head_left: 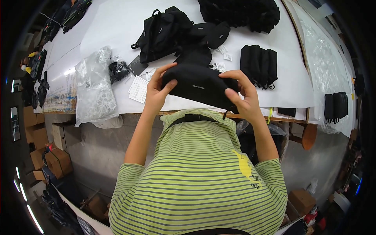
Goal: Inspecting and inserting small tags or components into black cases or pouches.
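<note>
A black fabric pouch (199, 81) with a small pale print is held up between my hands, just over the table's near edge. At its left end my left hand (158, 87) grips it, thumb on the near face and fingers behind. My right hand (246, 96) pinches the right end the same way. A short dark cord hangs from the pouch's lower right corner. Behind it lie more black fabric pieces (194, 55), partly hidden by the pouch. White tags (138, 89) lie on the table close to my left hand.
On the white table (113, 23) lie a black bag pile (162, 31), a black heap (243, 13) and a row of black pouches (258, 64). A clear plastic bag of white tags (96, 88) overhangs the left front edge. More pouches (336, 105) are at right.
</note>
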The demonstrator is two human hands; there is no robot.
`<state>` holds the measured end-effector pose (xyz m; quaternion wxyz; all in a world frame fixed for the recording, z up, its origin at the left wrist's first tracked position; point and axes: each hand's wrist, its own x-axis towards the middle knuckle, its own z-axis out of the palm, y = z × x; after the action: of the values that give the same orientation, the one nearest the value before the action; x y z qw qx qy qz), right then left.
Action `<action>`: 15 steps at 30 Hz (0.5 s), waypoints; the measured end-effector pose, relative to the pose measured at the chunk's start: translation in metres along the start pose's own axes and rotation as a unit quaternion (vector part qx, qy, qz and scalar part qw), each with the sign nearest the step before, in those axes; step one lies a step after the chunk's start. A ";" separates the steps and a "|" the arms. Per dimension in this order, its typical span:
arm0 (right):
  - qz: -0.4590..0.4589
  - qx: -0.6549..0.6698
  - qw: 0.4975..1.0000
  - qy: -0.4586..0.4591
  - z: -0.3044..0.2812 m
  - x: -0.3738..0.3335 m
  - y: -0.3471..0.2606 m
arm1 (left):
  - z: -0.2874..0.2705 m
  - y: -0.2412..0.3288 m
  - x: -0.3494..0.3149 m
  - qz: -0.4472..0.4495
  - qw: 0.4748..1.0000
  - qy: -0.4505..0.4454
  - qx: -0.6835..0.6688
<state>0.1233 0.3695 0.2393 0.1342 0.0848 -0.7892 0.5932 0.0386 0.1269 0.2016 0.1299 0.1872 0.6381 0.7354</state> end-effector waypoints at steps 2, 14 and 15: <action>0.154 0.163 0.974 0.013 -0.003 -0.012 0.005 | 0.001 -0.003 -0.004 0.002 1.000 0.029 0.000; 0.087 -0.177 0.979 -0.041 0.003 -0.028 -0.005 | 0.021 -0.007 -0.032 -0.031 0.996 0.078 -0.007; 0.074 -0.182 0.980 -0.028 0.005 -0.030 0.002 | 0.021 -0.007 -0.031 -0.032 0.996 0.077 -0.007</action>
<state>0.1506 0.3649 0.2272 0.0811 0.0172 -0.8916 0.4452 0.0750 0.1336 0.1941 0.1051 0.1086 0.6463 0.7479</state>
